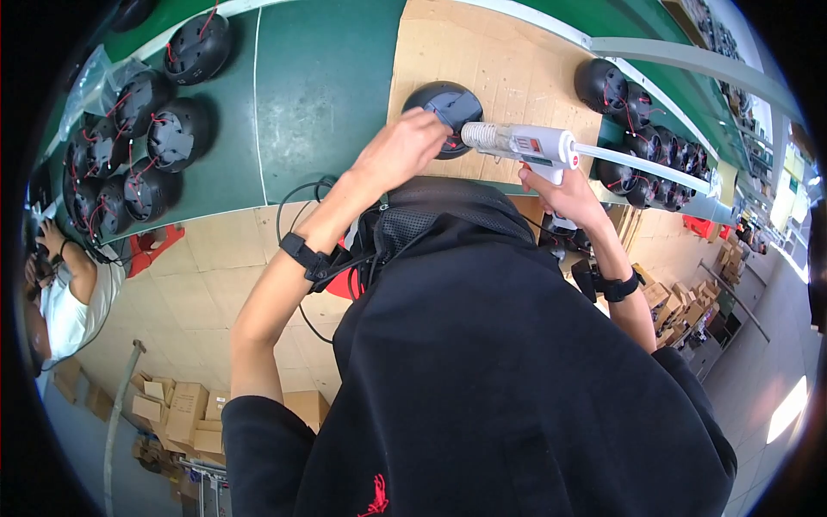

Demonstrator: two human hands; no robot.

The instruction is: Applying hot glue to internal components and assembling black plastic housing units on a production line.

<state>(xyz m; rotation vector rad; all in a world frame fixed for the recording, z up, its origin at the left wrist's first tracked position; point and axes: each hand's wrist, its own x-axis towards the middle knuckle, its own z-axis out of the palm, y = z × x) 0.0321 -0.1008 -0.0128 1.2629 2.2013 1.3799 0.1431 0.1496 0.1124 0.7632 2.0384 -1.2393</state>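
A hot glue gun (538, 144), white with a coiled spring around its front end, is gripped by my right hand (568, 196). A long pale glue stick (642, 164) runs out of its back. The gun's tip points left at a black round shell (446, 97) on a cardboard sheet (508, 52). My left hand (401, 151) is at the shell's near left side, its fingers bent together close to the tip. What they pinch, if anything, is hidden. A bit of red shows by the fingertips, too small to make out.
Several black round shells with red wires (177, 133) stand on the green bench (323, 86) at left, and more shells (637, 108) at right. A clear plastic bag (96, 82) lies at far left. Another person (82, 289) works there. A metal bar (689, 56) crosses upper right.
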